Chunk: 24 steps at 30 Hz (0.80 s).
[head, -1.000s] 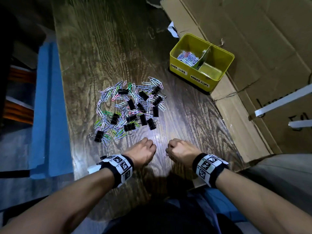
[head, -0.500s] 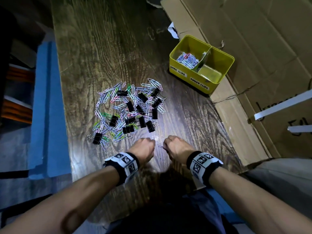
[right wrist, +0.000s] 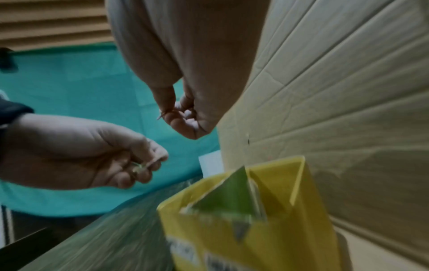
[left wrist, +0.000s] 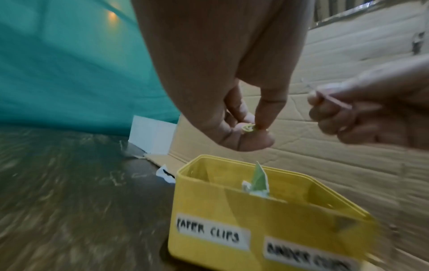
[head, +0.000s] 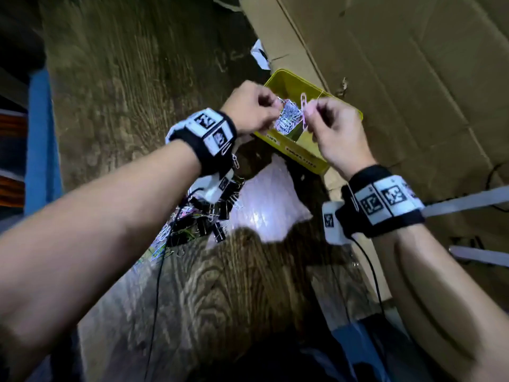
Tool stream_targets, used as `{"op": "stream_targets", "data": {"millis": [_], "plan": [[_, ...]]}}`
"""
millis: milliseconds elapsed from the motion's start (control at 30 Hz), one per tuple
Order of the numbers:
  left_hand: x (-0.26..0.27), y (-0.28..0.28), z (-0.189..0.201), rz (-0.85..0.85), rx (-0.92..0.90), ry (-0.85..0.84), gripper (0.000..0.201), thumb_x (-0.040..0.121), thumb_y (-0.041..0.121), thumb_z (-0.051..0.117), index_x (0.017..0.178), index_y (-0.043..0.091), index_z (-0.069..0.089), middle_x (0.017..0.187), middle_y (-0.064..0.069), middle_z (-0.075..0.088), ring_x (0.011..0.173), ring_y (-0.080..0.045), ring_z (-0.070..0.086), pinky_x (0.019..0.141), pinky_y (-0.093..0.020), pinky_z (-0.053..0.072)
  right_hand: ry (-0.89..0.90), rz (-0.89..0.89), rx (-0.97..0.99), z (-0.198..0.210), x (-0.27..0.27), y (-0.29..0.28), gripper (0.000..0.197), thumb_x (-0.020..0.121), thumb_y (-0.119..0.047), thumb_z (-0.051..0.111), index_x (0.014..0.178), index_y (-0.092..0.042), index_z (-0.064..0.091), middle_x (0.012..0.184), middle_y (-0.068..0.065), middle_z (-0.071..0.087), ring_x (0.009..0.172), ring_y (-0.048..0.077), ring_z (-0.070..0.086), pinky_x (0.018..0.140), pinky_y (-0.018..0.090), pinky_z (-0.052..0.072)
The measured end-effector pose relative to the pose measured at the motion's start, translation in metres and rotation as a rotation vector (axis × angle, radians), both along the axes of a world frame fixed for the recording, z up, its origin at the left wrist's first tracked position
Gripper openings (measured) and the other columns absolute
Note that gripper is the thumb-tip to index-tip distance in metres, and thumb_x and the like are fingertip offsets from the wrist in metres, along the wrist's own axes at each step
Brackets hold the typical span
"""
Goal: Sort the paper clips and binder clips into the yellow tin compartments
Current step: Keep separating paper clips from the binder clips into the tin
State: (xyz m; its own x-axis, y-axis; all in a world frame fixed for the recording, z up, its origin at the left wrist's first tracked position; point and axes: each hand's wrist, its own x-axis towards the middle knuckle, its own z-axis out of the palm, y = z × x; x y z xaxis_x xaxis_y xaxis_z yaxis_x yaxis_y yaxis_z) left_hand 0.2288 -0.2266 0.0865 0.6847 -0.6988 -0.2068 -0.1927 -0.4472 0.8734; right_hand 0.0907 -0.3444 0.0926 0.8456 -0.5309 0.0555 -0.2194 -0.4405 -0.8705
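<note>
The yellow tin [head: 292, 84] [left wrist: 232, 207] [right wrist: 290, 210] stands on the wooden table, split by a divider, with labels for paper clips and binder clips on its front. Coloured paper clips [head: 287, 119] lie in its left compartment. Both hands hover over the tin. My left hand [head: 256, 106] [left wrist: 250, 128] pinches a green paper clip [left wrist: 247, 127] between thumb and fingers. My right hand [head: 319, 114] [right wrist: 176, 113] pinches a pink paper clip [head: 303, 106]. A pile of black binder clips and paper clips [head: 203, 219] lies under my left forearm, partly hidden.
Flattened cardboard [head: 399, 64] lies along the table's right edge behind the tin. A teal cloth [left wrist: 69, 64] hangs at the far side. A white paper scrap [head: 259, 56] sits by the tin. A bright light patch [head: 264, 205] falls on the table.
Both hands have risen from the table's near edge and moved forward over the tin, each now pinching a paper clip. The head view has moved closer.
</note>
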Motion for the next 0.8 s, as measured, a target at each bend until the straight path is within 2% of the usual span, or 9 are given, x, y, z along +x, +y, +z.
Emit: {"op": "stream_targets", "data": {"millis": [100,167,233,333,400,533,633,733,800], "plan": [[0.017,-0.033,-0.001,-0.029,0.103,-0.049,0.018,0.081,0.001,0.059,0.088,0.013,0.071,0.076,-0.001,0.069,0.062,-0.012,0.063,0.063,-0.026,0.053,0.033,-0.027,-0.129,0.012,0.030,-0.026,0.020,0.092,-0.030,0.053,0.084,-0.017,0.065,0.078,0.002,0.068,0.071,0.017,0.062,0.072,0.033,0.051],[0.019,-0.039,-0.004,-0.144,0.234,-0.084,0.039,0.083,-0.002,0.053,0.117,0.013,0.064,0.104,0.000,0.068,0.089,-0.011,0.062,0.077,-0.018,0.047,0.118,-0.019,-0.242,0.011,0.049,-0.037,0.028,0.093,-0.029,0.052,0.088,-0.007,0.068,0.083,0.008,0.071,0.079,0.022,0.065,0.079,0.033,0.051],[0.017,-0.034,-0.007,-0.147,0.242,-0.075,0.050,0.083,-0.008,0.048,0.128,0.013,0.056,0.115,0.000,0.063,0.105,-0.009,0.057,0.082,-0.011,0.041,0.201,-0.010,-0.295,0.004,0.067,-0.043,0.026,0.092,-0.027,0.052,0.090,-0.008,0.070,0.085,0.008,0.070,0.084,0.021,0.065,0.079,0.024,0.047],[0.009,-0.011,-0.008,0.095,-0.006,0.208,0.045,0.082,-0.020,0.045,0.120,0.000,0.058,0.103,-0.015,0.064,0.088,-0.015,0.061,0.068,-0.015,0.050,0.335,0.010,-0.327,-0.013,0.090,-0.043,0.023,0.091,-0.026,0.052,0.090,-0.012,0.069,0.091,0.011,0.068,0.097,0.024,0.061,0.086,0.027,0.045],[0.007,0.012,-0.005,0.236,-0.099,0.350,0.039,0.082,-0.023,0.042,0.107,0.000,0.061,0.089,-0.013,0.063,0.078,-0.018,0.062,0.062,-0.019,0.053,0.429,0.072,-0.359,-0.019,0.099,-0.036,0.021,0.089,-0.024,0.053,0.095,-0.011,0.069,0.099,0.017,0.067,0.101,0.028,0.061,0.091,0.033,0.049],[0.009,0.076,0.003,0.242,-0.072,0.403,0.035,0.083,-0.022,0.040,0.097,0.003,0.060,0.079,-0.010,0.062,0.063,-0.014,0.064,0.056,-0.025,0.055,0.539,0.155,-0.412,-0.016,0.104,-0.017,0.027,0.086,-0.015,0.053,0.108,-0.013,0.067,0.114,0.020,0.065,0.107,0.034,0.060,0.094,0.038,0.047],[0.014,0.141,-0.005,0.176,0.076,0.329,0.020,0.088,-0.009,0.052,0.101,0.003,0.062,0.080,-0.006,0.065,0.062,-0.009,0.065,0.057,-0.026,0.056,0.385,0.197,-0.425,-0.006,0.098,0.016,0.031,0.087,-0.017,0.053,0.114,-0.016,0.067,0.113,0.016,0.067,0.109,0.032,0.059,0.100,0.036,0.045],[0.009,0.207,-0.014,0.015,0.357,0.106,0.014,0.086,0.014,0.065,0.100,0.017,0.068,0.081,0.007,0.067,0.069,-0.013,0.063,0.072,-0.038,0.057,0.210,0.388,-0.402,0.002,0.079,0.073,0.027,0.087,-0.016,0.054,0.110,-0.016,0.069,0.110,0.010,0.069,0.104,0.026,0.061,0.095,0.028,0.041],[-0.005,0.244,-0.019,-0.073,0.516,0.018,0.012,0.087,0.015,0.062,0.098,0.019,0.067,0.085,0.006,0.068,0.074,-0.012,0.063,0.077,-0.031,0.054,0.217,0.563,-0.380,-0.004,0.061,0.118,0.025,0.089,-0.017,0.057,0.110,-0.016,0.069,0.109,0.010,0.068,0.103,0.025,0.060,0.092,0.027,0.038]]}}
